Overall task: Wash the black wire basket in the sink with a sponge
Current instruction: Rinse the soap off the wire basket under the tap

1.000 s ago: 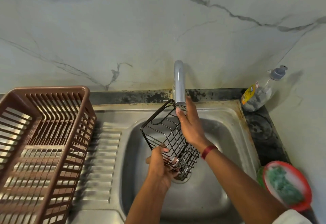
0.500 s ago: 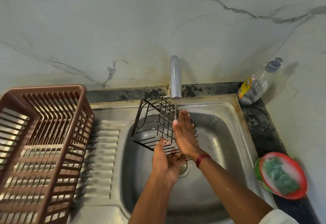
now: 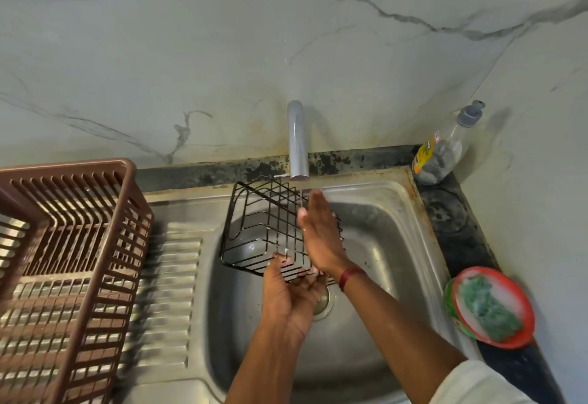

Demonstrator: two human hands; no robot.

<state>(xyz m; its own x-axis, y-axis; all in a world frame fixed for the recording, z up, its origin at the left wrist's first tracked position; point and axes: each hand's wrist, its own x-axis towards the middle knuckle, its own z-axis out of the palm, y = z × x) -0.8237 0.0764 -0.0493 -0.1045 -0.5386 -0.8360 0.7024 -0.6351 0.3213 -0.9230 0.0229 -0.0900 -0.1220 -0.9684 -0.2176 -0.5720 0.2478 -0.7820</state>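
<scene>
Black wire, thin and glossy, forms the open-gridded basket [image 3: 270, 232] I hold tilted over the back left of the steel sink [image 3: 397, 244], just below the tap spout [image 3: 298, 139]. My left hand [image 3: 291, 295] curls around its lower near edge, fingers hooked through the wires. My right hand [image 3: 321, 232] lies flat and open against its right side, gripping nothing; whether water runs is hard to tell. A brown plastic dish rack [image 3: 63, 260] stands on the ribbed drainboard at left. At the right edge sit a soap bottle [image 3: 442, 149] and a red-rimmed dish [image 3: 521, 308] holding a green scrubber [image 3: 490, 311]. Grey-veined marble walls [image 3: 159, 38] rise behind.
</scene>
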